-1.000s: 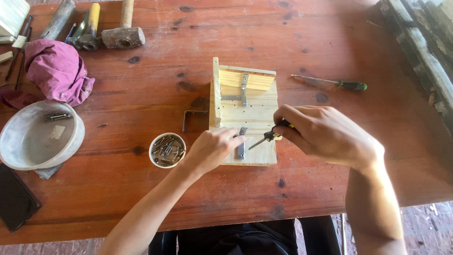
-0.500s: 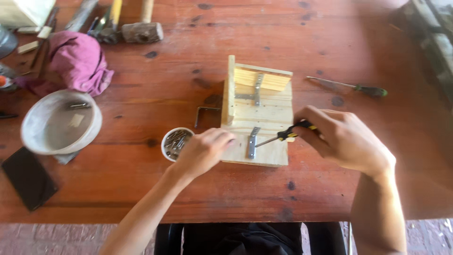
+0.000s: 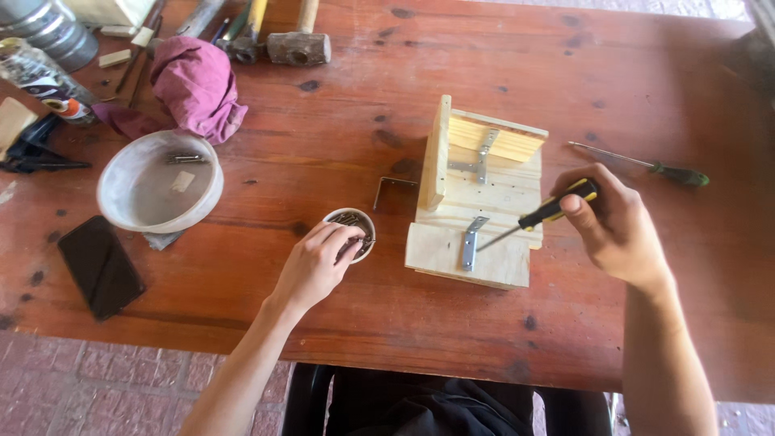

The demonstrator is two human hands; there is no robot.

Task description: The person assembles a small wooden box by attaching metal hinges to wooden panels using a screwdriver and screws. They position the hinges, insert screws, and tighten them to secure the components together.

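Observation:
A pale wooden box-like piece (image 3: 484, 206) with two metal angle brackets lies on the red-brown table (image 3: 347, 89). My right hand (image 3: 617, 226) grips a yellow-and-black screwdriver (image 3: 545, 214); its tip rests at the near bracket (image 3: 471, 241). My left hand (image 3: 316, 265) reaches into a small white cup of screws (image 3: 349, 224) just left of the wood, fingertips pinching among the screws.
A loose metal bracket (image 3: 393, 194) lies beside the cup. A green-handled screwdriver (image 3: 646, 167) lies at the right. A white bowl (image 3: 159, 182), a dark phone (image 3: 101, 265), a pink cloth (image 3: 196, 85), hammers (image 3: 282, 36) and cans (image 3: 44, 44) occupy the left and back.
My left hand has left the near bracket and moved left into the screw cup. My right hand has drawn back to the right, the screwdriver still at the bracket.

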